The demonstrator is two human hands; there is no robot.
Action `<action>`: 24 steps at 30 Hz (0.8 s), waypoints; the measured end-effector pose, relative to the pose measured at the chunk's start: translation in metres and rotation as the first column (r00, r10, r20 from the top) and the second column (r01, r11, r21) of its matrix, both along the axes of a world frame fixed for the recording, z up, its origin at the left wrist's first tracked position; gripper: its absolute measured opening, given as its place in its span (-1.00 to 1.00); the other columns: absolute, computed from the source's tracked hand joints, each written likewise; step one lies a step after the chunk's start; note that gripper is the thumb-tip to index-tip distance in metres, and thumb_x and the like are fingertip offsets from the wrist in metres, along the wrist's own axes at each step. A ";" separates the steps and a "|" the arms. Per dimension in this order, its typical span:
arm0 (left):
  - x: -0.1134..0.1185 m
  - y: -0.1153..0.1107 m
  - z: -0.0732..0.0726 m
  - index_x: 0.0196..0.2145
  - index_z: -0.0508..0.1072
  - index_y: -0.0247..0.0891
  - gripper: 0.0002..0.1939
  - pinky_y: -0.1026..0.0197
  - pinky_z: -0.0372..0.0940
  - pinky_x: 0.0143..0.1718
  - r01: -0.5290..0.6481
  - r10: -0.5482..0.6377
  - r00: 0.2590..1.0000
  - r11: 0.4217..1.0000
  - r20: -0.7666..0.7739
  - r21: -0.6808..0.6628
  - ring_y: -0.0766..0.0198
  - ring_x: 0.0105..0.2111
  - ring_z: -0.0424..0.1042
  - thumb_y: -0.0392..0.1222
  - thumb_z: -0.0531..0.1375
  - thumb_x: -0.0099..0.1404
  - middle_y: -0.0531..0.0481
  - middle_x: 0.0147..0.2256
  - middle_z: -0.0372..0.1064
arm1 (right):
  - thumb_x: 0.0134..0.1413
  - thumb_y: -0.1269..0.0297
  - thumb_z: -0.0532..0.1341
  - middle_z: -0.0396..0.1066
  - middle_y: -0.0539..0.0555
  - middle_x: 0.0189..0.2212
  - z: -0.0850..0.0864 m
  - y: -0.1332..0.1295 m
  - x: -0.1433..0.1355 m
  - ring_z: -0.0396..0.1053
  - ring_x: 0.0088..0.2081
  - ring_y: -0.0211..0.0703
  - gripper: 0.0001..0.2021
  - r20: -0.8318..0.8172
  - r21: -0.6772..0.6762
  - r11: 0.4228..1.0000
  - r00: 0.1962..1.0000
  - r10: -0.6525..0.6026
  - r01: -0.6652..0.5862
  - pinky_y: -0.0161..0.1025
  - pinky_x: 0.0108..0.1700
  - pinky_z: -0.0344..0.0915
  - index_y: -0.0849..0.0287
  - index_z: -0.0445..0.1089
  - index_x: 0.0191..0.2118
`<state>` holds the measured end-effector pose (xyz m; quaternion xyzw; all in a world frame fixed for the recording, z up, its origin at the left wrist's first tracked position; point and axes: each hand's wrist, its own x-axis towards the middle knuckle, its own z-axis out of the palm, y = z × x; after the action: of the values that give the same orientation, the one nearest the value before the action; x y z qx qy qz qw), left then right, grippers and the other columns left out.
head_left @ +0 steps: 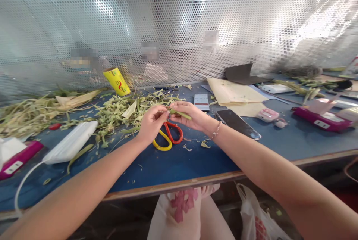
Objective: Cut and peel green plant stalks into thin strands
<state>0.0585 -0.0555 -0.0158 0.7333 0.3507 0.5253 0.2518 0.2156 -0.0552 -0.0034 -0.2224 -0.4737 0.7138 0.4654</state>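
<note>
Over the blue table (173, 165), a slender green plant piece (181, 114) lies across the fingers of my right hand (188, 115), which are closed around it. My left hand (153, 121) meets it at the piece's left end, thumb and fingers pinched together; what it pinches is too small to make out. Just below both hands are scissors with one red and one yellow handle loop (173, 135), their blades hidden. A heap of pale green plant scraps (117, 115) spreads to the left of my hands.
A perforated metal screen (179, 19) stands behind the table. On the left are a white mask (71, 141) and a yellow tube (117, 82). Rightward lie a phone (237, 123), brown paper (236, 94), a pink case (267, 114) and a magenta power strip (321, 120).
</note>
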 end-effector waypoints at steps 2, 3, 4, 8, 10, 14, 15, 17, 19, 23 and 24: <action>-0.001 0.000 0.001 -0.49 0.41 -0.26 -0.84 0.22 0.30 -0.30 -0.059 0.062 0.998 0.996 -0.032 0.068 0.28 -0.29 0.38 -0.13 0.14 0.14 -0.05 -0.30 0.41 | -0.04 0.47 0.19 0.37 -0.04 -0.57 -0.001 0.000 0.000 0.38 -0.51 -0.43 -0.97 0.016 0.005 1.000 1.000 0.011 -0.011 -0.47 -0.33 0.39 0.27 0.31 -0.41; -0.002 -0.001 0.002 -0.49 0.43 -0.26 -0.83 0.20 0.31 -0.26 -0.083 0.088 0.995 0.992 -0.051 0.098 0.27 -0.26 0.39 -0.13 0.13 0.15 -0.06 -0.30 0.42 | -0.05 0.47 0.20 0.37 -0.05 -0.56 -0.001 0.001 0.000 0.38 -0.51 -0.43 -0.96 0.025 0.008 1.000 1.000 0.006 -0.007 -0.47 -0.33 0.39 0.26 0.31 -0.40; -0.002 -0.001 0.002 -0.48 0.45 -0.25 -0.83 0.18 0.31 -0.23 -0.104 0.114 0.991 0.987 -0.069 0.125 0.25 -0.25 0.40 -0.14 0.13 0.16 -0.06 -0.31 0.44 | -0.06 0.46 0.21 0.37 -0.05 -0.56 -0.002 0.001 -0.001 0.38 -0.51 -0.44 -0.95 0.033 0.015 1.000 0.999 -0.006 0.006 -0.47 -0.33 0.39 0.26 0.31 -0.40; -0.002 -0.002 0.001 -0.45 0.50 -0.25 -0.84 0.12 0.30 -0.13 -0.162 0.187 0.976 0.966 -0.109 0.202 0.24 -0.23 0.43 -0.18 0.15 0.15 -0.08 -0.29 0.48 | -0.11 0.43 0.26 0.38 -0.07 -0.53 -0.003 0.000 -0.005 0.38 -0.51 -0.45 -0.87 0.061 0.066 0.993 0.993 -0.103 0.099 -0.46 -0.34 0.39 0.25 0.29 -0.38; -0.002 -0.002 0.001 -0.43 0.52 -0.25 -0.85 0.11 0.31 -0.13 -0.176 0.205 0.971 0.961 -0.120 0.212 0.24 -0.23 0.43 -0.19 0.15 0.15 -0.07 -0.28 0.49 | -0.14 0.41 0.28 0.37 -0.08 -0.53 -0.004 -0.002 -0.008 0.37 -0.51 -0.45 -0.83 0.072 0.103 0.980 0.982 -0.177 0.169 -0.44 -0.35 0.39 0.23 0.28 -0.39; -0.001 -0.001 -0.002 -0.41 0.53 -0.23 -0.84 0.09 0.32 -0.13 -0.192 0.226 0.965 0.954 -0.134 0.229 0.23 -0.23 0.44 -0.19 0.15 0.16 -0.06 -0.28 0.49 | -0.17 0.33 0.30 0.35 -0.10 -0.56 -0.009 -0.002 -0.014 0.35 -0.51 -0.43 -0.78 0.073 0.140 0.946 0.950 -0.304 0.292 -0.41 -0.37 0.39 0.21 0.24 -0.39; -0.001 -0.001 -0.002 -0.41 0.53 -0.22 -0.84 0.10 0.33 -0.13 -0.193 0.230 0.964 0.951 -0.137 0.240 0.23 -0.23 0.45 -0.20 0.14 0.16 -0.06 -0.28 0.49 | -0.17 0.31 0.31 0.35 -0.10 -0.56 -0.010 -0.002 -0.015 0.35 -0.50 -0.42 -0.78 0.076 0.143 0.939 0.943 -0.324 0.311 -0.41 -0.37 0.39 0.21 0.24 -0.40; 0.000 0.000 -0.004 -0.41 0.54 -0.22 -0.84 0.10 0.33 -0.13 -0.188 0.231 0.962 0.946 -0.144 0.264 0.23 -0.24 0.45 -0.21 0.14 0.16 -0.06 -0.28 0.50 | -0.17 0.28 0.30 0.36 -0.08 -0.57 -0.012 -0.001 -0.016 0.36 -0.50 -0.41 -0.78 0.093 0.156 0.929 0.931 -0.352 0.336 -0.40 -0.37 0.40 0.21 0.25 -0.41; 0.000 0.001 -0.004 -0.39 0.54 -0.21 -0.84 0.09 0.34 -0.14 -0.182 0.231 0.961 0.941 -0.149 0.286 0.23 -0.25 0.45 -0.21 0.14 0.16 -0.06 -0.28 0.50 | -0.14 0.25 0.28 0.36 -0.07 -0.58 -0.012 0.000 -0.016 0.36 -0.50 -0.39 -0.80 0.109 0.157 0.922 0.921 -0.373 0.355 -0.39 -0.38 0.40 0.20 0.26 -0.43; 0.001 0.002 -0.005 -0.40 0.54 -0.20 -0.84 0.08 0.35 -0.15 -0.178 0.234 0.960 0.934 -0.154 0.311 0.22 -0.26 0.46 -0.22 0.14 0.15 -0.05 -0.29 0.50 | -0.02 0.26 0.19 0.32 -0.08 -0.61 -0.011 0.003 -0.015 0.32 -0.59 -0.39 -0.86 0.139 0.111 0.918 0.908 -0.395 0.382 -0.36 -0.46 0.39 0.19 0.25 -0.47; 0.001 0.002 -0.005 -0.41 0.54 -0.21 -0.84 0.08 0.35 -0.15 -0.179 0.237 0.959 0.932 -0.156 0.314 0.23 -0.26 0.46 -0.22 0.14 0.15 -0.05 -0.30 0.51 | 0.00 0.29 0.17 0.31 -0.09 -0.61 -0.011 0.003 -0.015 0.30 -0.61 -0.40 -0.87 0.148 0.099 0.917 0.906 -0.397 0.386 -0.36 -0.48 0.38 0.18 0.24 -0.48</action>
<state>0.0599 -0.0533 -0.0213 0.7683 0.3664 0.5228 0.0465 0.2006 -0.0520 -0.0143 -0.3555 -0.4799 0.5686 0.5656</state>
